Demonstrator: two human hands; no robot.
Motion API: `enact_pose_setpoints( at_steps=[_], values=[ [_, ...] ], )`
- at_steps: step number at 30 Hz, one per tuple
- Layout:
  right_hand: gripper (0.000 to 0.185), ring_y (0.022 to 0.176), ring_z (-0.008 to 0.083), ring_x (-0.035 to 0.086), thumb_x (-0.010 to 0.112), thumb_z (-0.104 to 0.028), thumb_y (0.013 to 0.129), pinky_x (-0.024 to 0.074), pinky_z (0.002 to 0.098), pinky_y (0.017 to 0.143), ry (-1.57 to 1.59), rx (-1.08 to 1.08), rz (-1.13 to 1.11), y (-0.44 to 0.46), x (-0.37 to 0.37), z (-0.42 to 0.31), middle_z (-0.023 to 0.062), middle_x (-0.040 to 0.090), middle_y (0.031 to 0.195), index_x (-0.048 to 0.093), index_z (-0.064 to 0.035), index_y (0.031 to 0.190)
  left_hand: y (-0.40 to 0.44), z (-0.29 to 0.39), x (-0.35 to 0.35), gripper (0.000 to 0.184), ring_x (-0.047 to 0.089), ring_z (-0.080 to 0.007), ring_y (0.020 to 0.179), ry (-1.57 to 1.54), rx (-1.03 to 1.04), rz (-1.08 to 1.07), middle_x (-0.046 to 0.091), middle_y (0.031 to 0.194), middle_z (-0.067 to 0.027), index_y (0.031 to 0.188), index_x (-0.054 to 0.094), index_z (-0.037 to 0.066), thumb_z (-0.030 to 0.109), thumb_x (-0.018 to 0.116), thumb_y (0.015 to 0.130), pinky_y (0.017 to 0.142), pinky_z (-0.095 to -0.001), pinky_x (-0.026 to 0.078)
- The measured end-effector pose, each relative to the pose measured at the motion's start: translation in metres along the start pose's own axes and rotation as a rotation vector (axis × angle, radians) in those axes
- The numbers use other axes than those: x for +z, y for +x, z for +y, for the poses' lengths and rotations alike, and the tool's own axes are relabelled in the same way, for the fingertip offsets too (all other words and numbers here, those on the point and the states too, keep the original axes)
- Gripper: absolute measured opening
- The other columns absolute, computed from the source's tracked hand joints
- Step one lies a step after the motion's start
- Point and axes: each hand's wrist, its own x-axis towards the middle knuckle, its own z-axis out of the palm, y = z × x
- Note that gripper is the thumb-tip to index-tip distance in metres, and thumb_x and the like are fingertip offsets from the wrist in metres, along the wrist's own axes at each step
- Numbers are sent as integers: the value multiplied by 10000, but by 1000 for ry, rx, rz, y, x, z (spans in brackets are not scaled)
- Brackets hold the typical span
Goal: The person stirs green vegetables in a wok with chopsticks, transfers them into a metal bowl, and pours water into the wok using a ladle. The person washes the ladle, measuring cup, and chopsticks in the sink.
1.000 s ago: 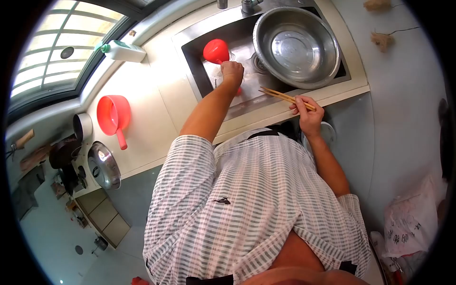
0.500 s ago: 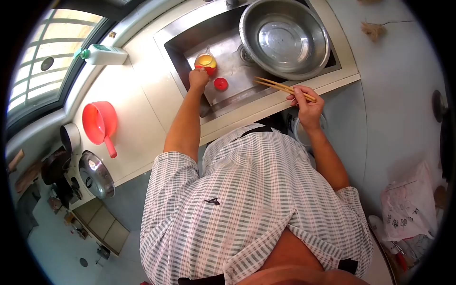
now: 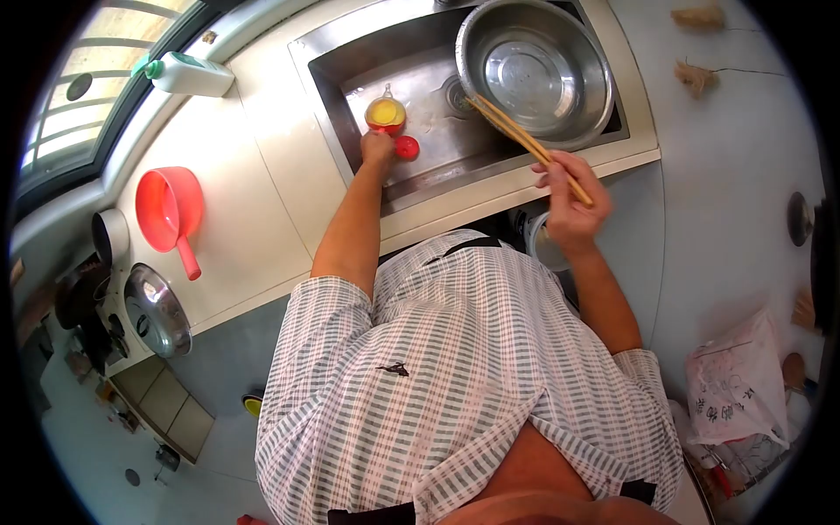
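Note:
My left hand [image 3: 378, 150] is closed on the near side of a small jar [image 3: 399, 128] with yellow contents and red on its side, inside the steel sink [image 3: 350, 74]. Whether the yellow is liquid or solid, I cannot tell. Beside the jar and my fingers, a round red lid [image 3: 407, 147] lies on the sink floor. My right hand [image 3: 573, 197] grips a pair of wooden chopsticks [image 3: 516, 133] over the counter's front edge. Their tips point toward the sink and overlap the rim of a large steel basin [image 3: 591, 105] in view.
A white bottle with a green cap [image 3: 188, 74] lies on the counter by the window. Farther left are a red plastic dipper [image 3: 188, 206] and a steel lid [image 3: 157, 311]. A white bucket [image 3: 547, 243] stands below the counter, and a printed plastic bag [image 3: 735, 385] at right.
My right hand has turned the chopsticks steeper, their tips moving away from me to the basin's rim. The jar has moved slightly nearer the red lid and shows more of its opening.

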Motion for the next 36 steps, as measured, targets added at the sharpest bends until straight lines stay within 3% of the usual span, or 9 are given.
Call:
enact_pose_setpoints(
  at_steps=[2, 5, 8, 11, 17, 23, 26, 31, 36],
  values=[
    [113, 768, 153, 695, 637, 17, 938, 561, 237, 675, -227, -126, -169, 5, 6, 22, 116, 705, 946, 690, 54, 1030, 9, -11, 3, 191, 597, -156, 591, 47, 41, 65, 656, 802, -92, 1104, 585, 2, 150, 523, 1000, 486, -300, 449],
    [110, 742, 149, 682, 644, 30, 921, 551, 250, 682, -51, 0, -103, -2, 19, 28, 121, 708, 946, 692, 52, 1018, -39, 35, -6, 369, 723, -316, 865, 101, -60, 97, 710, 963, -249, 1165, 625, -73, 82, 573, 834, 731, -384, 564],
    [113, 727, 150, 676, 652, 32, 910, 548, 254, 673, -21, -47, 0, -2, 24, 15, 115, 711, 928, 692, 57, 1012, -2, -3, -8, 272, 669, -216, 659, 341, 32, 164, 681, 869, -174, 1091, 603, -79, 40, 518, 861, 519, -339, 519],
    [115, 751, 150, 687, 651, 17, 922, 560, 257, 665, -195, -78, -174, 0, 15, 32, 111, 711, 911, 691, 58, 1022, -75, 37, -13, 279, 685, -219, 681, 285, 103, 183, 685, 896, -195, 1078, 616, -106, 61, 527, 873, 541, -338, 537],
    [111, 763, 144, 691, 647, 2, 936, 553, 249, 665, 65, 87, -104, 4, 14, 38, 110, 711, 893, 694, 64, 1016, -159, 58, -30, 240, 677, -188, 681, 4, 110, -43, 697, 933, -157, 1072, 638, -74, 78, 517, 932, 576, -297, 539],
    [115, 758, 138, 689, 662, -14, 933, 543, 256, 636, 143, 147, -189, 30, -1, 67, 120, 710, 873, 703, 64, 1006, -212, 65, -31, 198, 654, -169, 663, -71, 46, 54, 692, 865, -114, 1013, 641, -47, 127, 556, 972, 598, -272, 534],
    [112, 738, 129, 677, 675, -19, 926, 529, 252, 622, 87, 93, -271, 45, -5, 78, 122, 712, 870, 705, 63, 997, -236, 72, -26, 214, 652, -158, 666, 81, 101, 134, 689, 833, -103, 1000, 639, -50, 159, 613, 969, 599, -265, 528],
    [119, 727, 116, 671, 671, -41, 938, 529, 241, 611, 243, 117, -270, 61, 2, 68, 108, 712, 880, 705, 60, 993, -268, 66, -19, 221, 659, -144, 683, -41, 178, 165, 696, 844, -113, 1005, 631, -59, 158, 636, 965, 589, -257, 519],
    [133, 715, 113, 671, 660, -57, 952, 536, 237, 608, 109, 25, -327, 62, 11, 69, 92, 712, 845, 704, 57, 1004, -291, 56, -23, 217, 661, -144, 654, -110, 220, 203, 691, 820, -110, 1000, 623, -59, 155, 616, 965, 577, -268, 517]
  ],
)
